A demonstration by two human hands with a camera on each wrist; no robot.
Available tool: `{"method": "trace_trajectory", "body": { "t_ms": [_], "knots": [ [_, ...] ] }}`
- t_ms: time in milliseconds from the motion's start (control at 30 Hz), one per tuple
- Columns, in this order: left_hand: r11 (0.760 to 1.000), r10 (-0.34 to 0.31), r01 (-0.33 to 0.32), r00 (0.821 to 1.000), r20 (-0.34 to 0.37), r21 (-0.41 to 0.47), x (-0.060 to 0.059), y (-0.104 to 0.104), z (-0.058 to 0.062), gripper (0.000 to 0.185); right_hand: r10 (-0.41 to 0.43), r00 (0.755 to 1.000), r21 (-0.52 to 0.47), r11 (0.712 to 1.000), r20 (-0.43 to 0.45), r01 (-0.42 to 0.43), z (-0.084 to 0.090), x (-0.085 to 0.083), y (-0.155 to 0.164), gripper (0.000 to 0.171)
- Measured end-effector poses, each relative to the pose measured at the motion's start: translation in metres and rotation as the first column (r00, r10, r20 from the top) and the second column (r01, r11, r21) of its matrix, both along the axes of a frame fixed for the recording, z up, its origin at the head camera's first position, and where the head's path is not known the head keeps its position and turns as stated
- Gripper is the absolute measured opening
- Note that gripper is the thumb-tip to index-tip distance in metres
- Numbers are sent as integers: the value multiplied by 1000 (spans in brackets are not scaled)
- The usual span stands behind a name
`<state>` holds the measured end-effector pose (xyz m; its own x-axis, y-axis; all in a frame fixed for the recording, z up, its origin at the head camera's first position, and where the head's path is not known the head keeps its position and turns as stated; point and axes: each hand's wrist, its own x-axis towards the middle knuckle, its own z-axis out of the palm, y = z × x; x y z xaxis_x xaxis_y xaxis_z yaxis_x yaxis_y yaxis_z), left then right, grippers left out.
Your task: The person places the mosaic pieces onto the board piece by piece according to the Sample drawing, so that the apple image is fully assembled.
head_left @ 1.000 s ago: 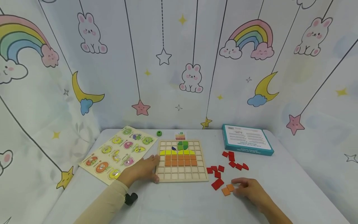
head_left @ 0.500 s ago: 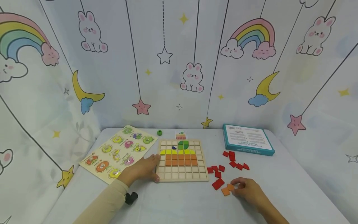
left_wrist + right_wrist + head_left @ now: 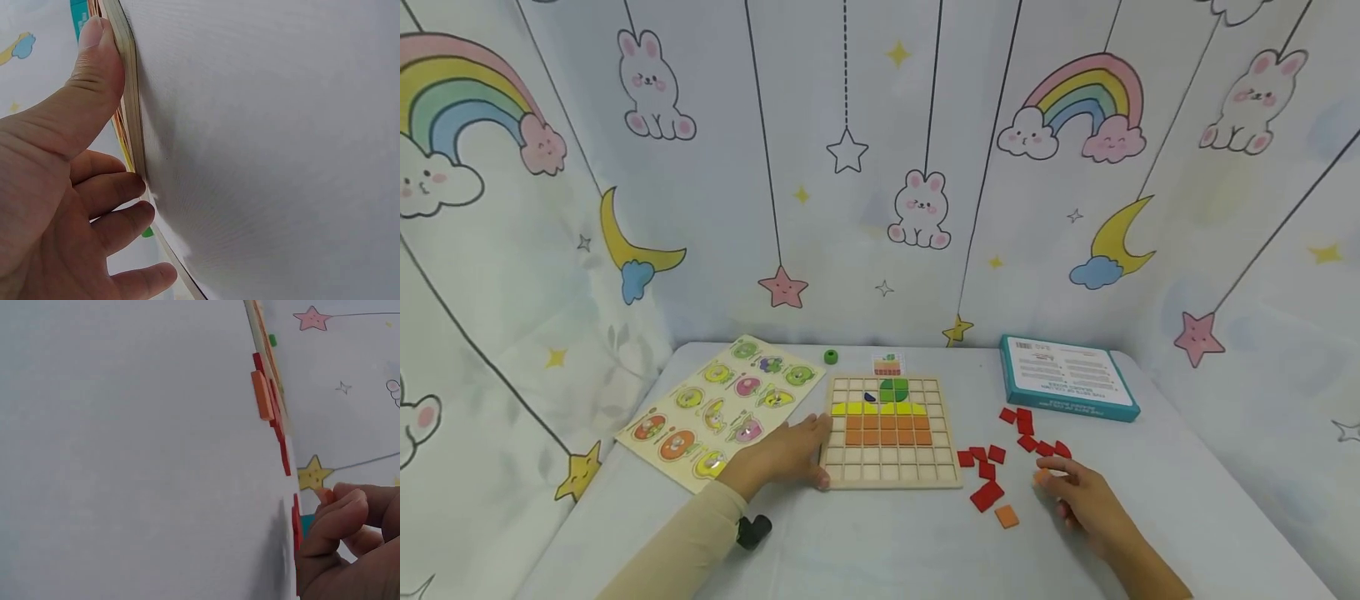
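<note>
A wooden grid board point(image 3: 891, 476) bears two rows of orange tiles point(image 3: 887, 431), a yellow row, a green round shape point(image 3: 893, 390) and a small dark blue piece point(image 3: 870, 397). Along its left side lies my left hand point(image 3: 790, 454); in the left wrist view its thumb point(image 3: 100, 59) and loosely straight fingers touch the board's edge. To the right of the board, my right hand point(image 3: 1086, 496) pinches one orange tile point(image 3: 1042, 477) between thumb and fingertips, also visible in the right wrist view. Another orange tile point(image 3: 1007, 517) lies flat on the cloth.
Several red tiles point(image 3: 987, 496) are scattered right of the board. A teal box point(image 3: 1071, 379) stands at back right. Leftward lies a fruit puzzle board point(image 3: 715, 408); black pieces point(image 3: 754, 531) sit by the left sleeve. Behind the grid are a picture card point(image 3: 887, 364) and green bead point(image 3: 831, 357).
My right hand has taken hold of one of the two orange tiles and carried it slightly up and right, away from the other. The left hand stays at the board.
</note>
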<state>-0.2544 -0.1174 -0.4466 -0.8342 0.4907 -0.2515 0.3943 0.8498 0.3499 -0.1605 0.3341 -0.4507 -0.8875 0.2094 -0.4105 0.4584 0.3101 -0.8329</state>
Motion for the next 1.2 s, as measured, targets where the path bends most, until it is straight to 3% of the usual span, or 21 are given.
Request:
{"method": "trace_trajectory", "body": {
  "t_ms": [167,333,700,867,1000,1100,1200],
  "knots": [
    [1000,-4,4,1000,-6,-3,1,1,2,105,26,997,-49,998,-68,-30,10,-18,-7,61],
    [1000,3,-3,1000,-2,4,1,1,3,105,70,984,-89,992,-164,-86,20,-47,-29,60],
    [1000,7,-7,1000,-2,1,1,1,0,106,112,966,-196,967,-232,-160,16,-115,-138,45],
    [1000,11,-11,1000,7,8,1,0,-1,105,209,937,-201,942,-281,-270,4,-127,-188,42],
    [1000,12,-12,1000,16,12,1,0,0,105,255,930,-206,927,-263,-313,-4,-129,-220,41],
    [1000,13,-14,1000,23,7,0,0,0,106,297,925,-131,934,-236,-333,-7,-129,-239,36],
    [1000,9,-9,1000,22,7,0,0,1,107,347,915,32,937,-207,-349,-9,-128,-253,29]
  ]
}}
